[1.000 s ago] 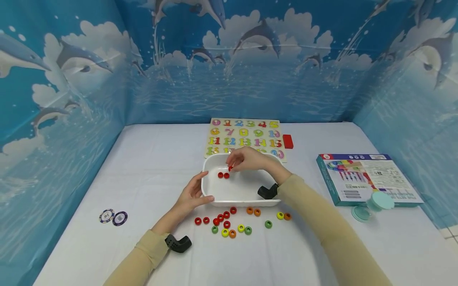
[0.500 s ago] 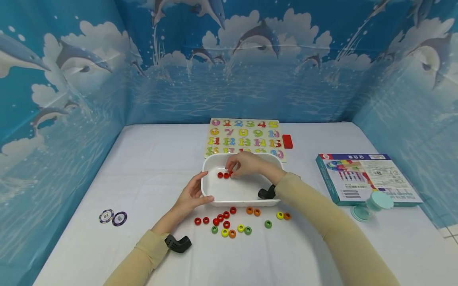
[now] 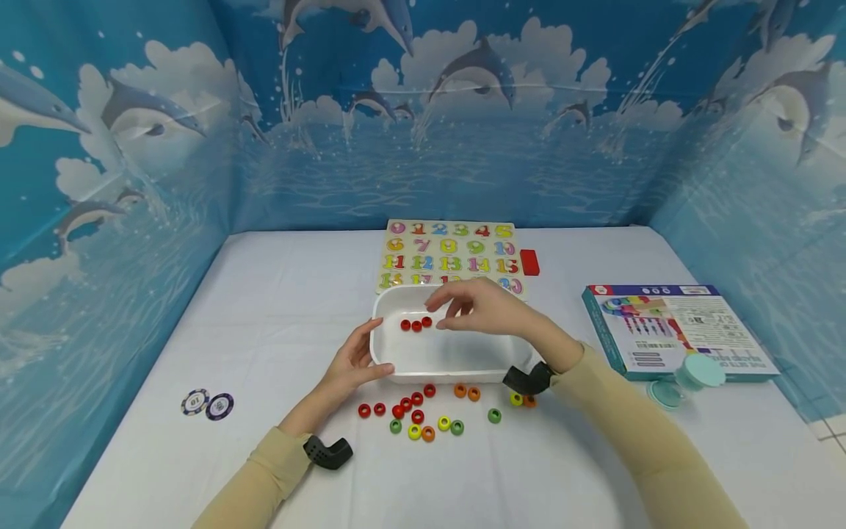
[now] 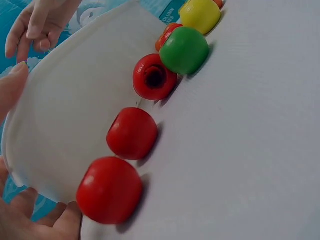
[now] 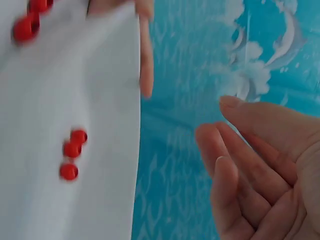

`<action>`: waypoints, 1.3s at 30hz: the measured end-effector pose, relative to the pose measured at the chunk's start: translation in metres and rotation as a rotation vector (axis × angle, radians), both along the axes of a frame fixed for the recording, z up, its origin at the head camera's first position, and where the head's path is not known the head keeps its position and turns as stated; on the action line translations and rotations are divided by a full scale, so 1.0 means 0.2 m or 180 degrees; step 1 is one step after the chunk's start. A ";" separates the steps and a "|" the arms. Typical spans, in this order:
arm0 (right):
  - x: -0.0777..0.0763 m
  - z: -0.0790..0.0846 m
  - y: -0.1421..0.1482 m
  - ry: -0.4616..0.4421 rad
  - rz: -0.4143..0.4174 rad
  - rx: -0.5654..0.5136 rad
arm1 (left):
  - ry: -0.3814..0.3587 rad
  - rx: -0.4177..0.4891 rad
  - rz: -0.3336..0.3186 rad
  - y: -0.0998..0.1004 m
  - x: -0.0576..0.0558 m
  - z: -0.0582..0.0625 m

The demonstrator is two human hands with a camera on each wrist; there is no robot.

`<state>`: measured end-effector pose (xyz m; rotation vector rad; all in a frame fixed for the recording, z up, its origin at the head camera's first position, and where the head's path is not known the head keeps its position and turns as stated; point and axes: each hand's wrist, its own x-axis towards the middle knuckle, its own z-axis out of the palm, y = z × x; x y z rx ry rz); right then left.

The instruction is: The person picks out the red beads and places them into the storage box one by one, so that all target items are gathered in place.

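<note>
A white tray (image 3: 456,358) stands mid-table. Three red beads (image 3: 416,325) lie in a short row inside it, towards its left; the right wrist view shows the same row of beads (image 5: 72,150). My left hand (image 3: 352,361) grips the tray's left near corner, fingers at the left side and thumb by the near rim. Over the tray, just right of the row, my right hand (image 3: 485,307) hovers with relaxed, slightly bent fingers and holds nothing. Loose red beads (image 4: 132,133), a green bead (image 4: 185,51) and a yellow bead (image 4: 201,15) lie outside the tray's near side.
Several red, orange, yellow and green beads (image 3: 428,433) are scattered before the tray. Behind it lies a number board (image 3: 449,246) beside a red block (image 3: 529,262). Two poker chips (image 3: 219,406) lie left; a flat box (image 3: 681,330) and a mint-green object (image 3: 700,372) are right.
My right hand has set a red bead at the right end of the row, let it go and drawn back to the right. The left hand keeps its place on the tray.
</note>
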<state>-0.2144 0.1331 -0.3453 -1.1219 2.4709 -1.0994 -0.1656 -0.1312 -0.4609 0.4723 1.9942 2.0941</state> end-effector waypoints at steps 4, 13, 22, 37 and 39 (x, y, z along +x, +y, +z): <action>0.18 -0.05 0.00 -0.0010 -0.0002 -0.0320 | 0.0029 0.0038 0.0004 0.00 0.00 0.00; 0.44 -0.32 -0.01 -0.0276 -0.0350 -0.0485 | 0.0027 0.0041 -0.0013 0.00 0.00 -0.01; 0.49 -0.47 -0.04 0.0220 -0.0562 -0.0196 | 0.0014 -0.0008 -0.0047 0.00 0.01 0.03; 0.50 -0.53 -0.08 0.0489 -0.0833 -0.0031 | 0.0033 -0.0034 -0.0057 0.01 0.04 0.09; 0.50 -0.53 -0.08 0.0497 -0.0845 -0.0019 | 0.0018 -0.0049 -0.0046 0.01 0.04 0.09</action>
